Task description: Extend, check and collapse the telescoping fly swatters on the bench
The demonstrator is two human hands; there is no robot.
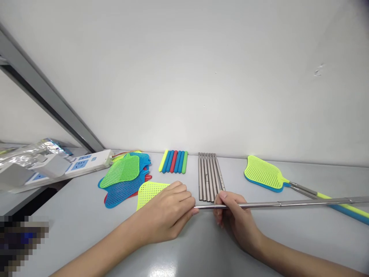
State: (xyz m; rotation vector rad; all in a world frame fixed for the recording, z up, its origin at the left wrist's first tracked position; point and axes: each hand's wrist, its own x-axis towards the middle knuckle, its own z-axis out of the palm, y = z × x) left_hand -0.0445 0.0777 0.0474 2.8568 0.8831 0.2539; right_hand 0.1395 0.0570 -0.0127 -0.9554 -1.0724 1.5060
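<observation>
My left hand [173, 209] is closed where a yellow perforated fly swatter head [150, 191] meets the thin end of an extended telescopic metal rod [259, 204]. Its fingers hide the joint between the two. My right hand [238, 221] pinches the same rod a little further right, thumb on top. The rod runs nearly level and leaves the view at the right edge. Just behind my hands, several collapsed metal rods [209, 177] lie side by side. To their left is a row of coloured grip sleeves [173, 161] in yellow, blue, red and green.
Loose swatter heads [123, 177] in green, blue, red and yellow are piled at left. Beside them stands a white power strip [86, 163] with plugs. At right lie two whole fly swatters [263, 173], yellow over blue. A white wall [201, 77] closes off the back of the grey table [77, 231].
</observation>
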